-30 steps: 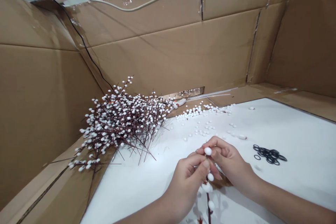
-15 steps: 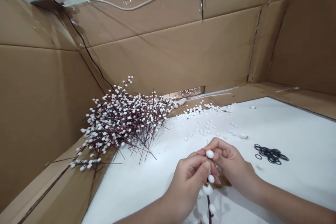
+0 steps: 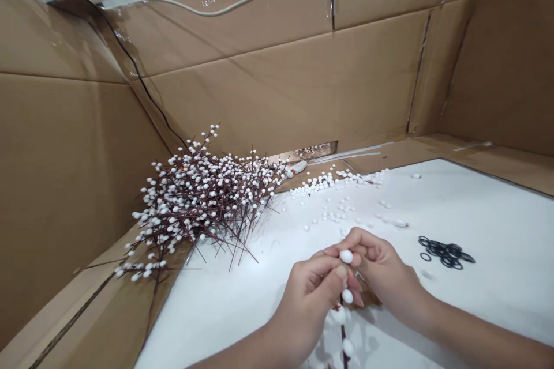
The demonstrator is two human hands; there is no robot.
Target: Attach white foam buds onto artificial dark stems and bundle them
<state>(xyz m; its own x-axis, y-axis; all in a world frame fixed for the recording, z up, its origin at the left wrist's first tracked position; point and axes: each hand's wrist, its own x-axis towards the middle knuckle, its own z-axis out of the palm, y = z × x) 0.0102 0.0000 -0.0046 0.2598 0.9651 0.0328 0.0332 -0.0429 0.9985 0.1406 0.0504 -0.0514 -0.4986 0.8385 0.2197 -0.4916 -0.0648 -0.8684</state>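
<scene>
My left hand (image 3: 309,297) and my right hand (image 3: 381,274) meet low in the middle of the white tabletop (image 3: 476,213). Together they pinch a thin dark red twig (image 3: 344,334) that carries white foam buds. The right fingers press a white bud (image 3: 345,256) at the twig's tip, and the left thumb and forefinger grip the stem just below it. More buds hang on the stem under the hands. The lower end of the twig runs out of view.
A pile of finished budded twigs (image 3: 199,196) lies at the left on the cardboard ledge. Loose white buds (image 3: 337,184) are scattered at the back. A heap of small black rings (image 3: 445,251) lies to the right. Cardboard walls (image 3: 281,81) enclose the table.
The hands and the twig have dropped slightly toward me. The grip and the bud at the tip look the same.
</scene>
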